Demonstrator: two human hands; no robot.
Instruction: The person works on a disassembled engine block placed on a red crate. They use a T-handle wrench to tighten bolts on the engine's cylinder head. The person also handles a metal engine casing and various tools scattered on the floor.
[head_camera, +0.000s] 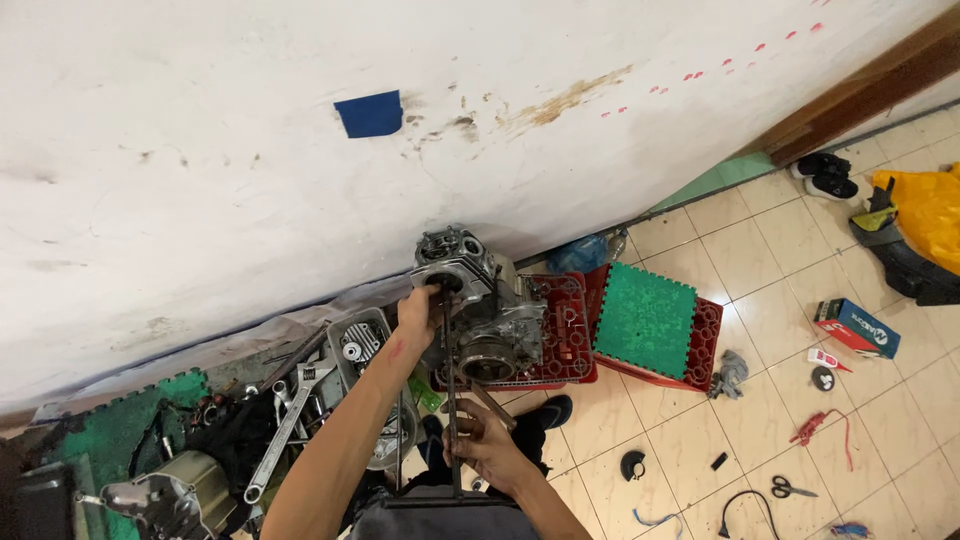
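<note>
A grey metal engine block (478, 305) stands upright on a red plastic crate (568, 330) near the wall. My left hand (420, 312) reaches up and grips the engine's left side near the cylinder head. Lower down, my right hand (482, 438) is closed around a long dark metal rod (450, 400) that runs vertically from the engine down toward a crossbar at the frame's bottom edge. My forearms come up from the bottom of the view.
A large adjustable wrench (285, 420), a finned engine cover (356, 345) and other parts lie at left on green mats. A green mat (645, 318) tops a second red crate. Scissors (790, 488), a red-blue box (855, 326), cables, shoes and a yellow bag (925, 210) litter the tiles.
</note>
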